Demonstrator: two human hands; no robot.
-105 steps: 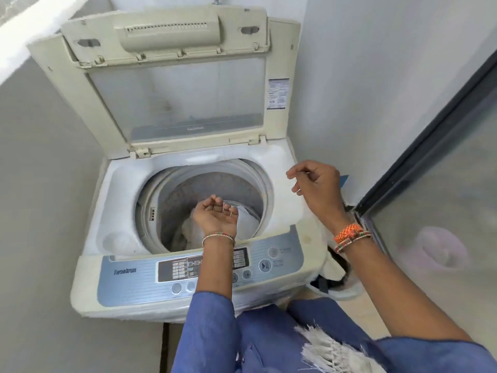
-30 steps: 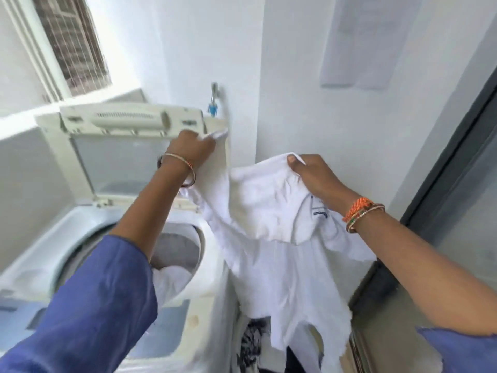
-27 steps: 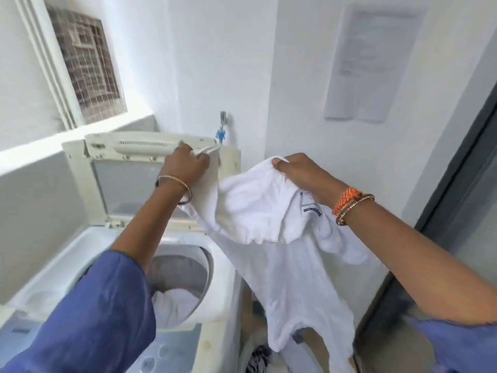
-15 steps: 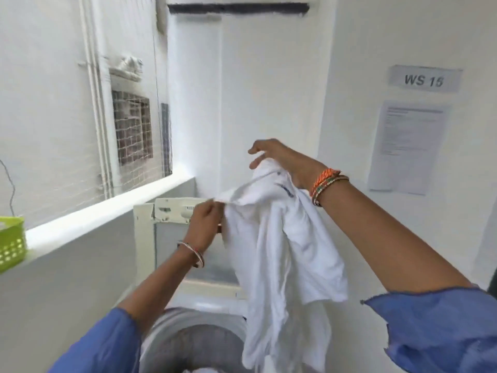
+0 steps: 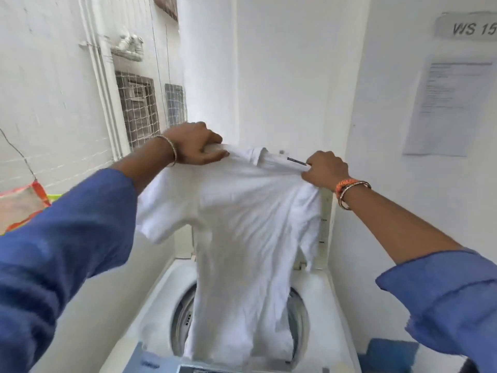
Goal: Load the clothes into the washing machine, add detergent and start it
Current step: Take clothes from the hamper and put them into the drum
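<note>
A white short-sleeved shirt (image 5: 242, 238) hangs spread out in front of me, held up by its shoulders. My left hand (image 5: 195, 145) grips the left shoulder and my right hand (image 5: 324, 169) grips the right shoulder near the collar. The shirt's lower hem dangles over the round drum opening of the white top-loading washing machine (image 5: 161, 300), whose lid (image 5: 325, 219) stands open behind the shirt. The shirt hides most of the drum and whatever lies in it.
White walls close in on the left, back and right. A paper notice (image 5: 451, 109) and a sign (image 5: 468, 25) are on the right wall. Meshed vents (image 5: 137, 109) show at left. A green basket with an orange-edged cloth (image 5: 21, 205) sits on the left ledge.
The bunched shirt has been opened out flat. My left hand rose to the left shoulder and my right hand dropped to the right shoulder, so the shirt now hangs over the drum.
</note>
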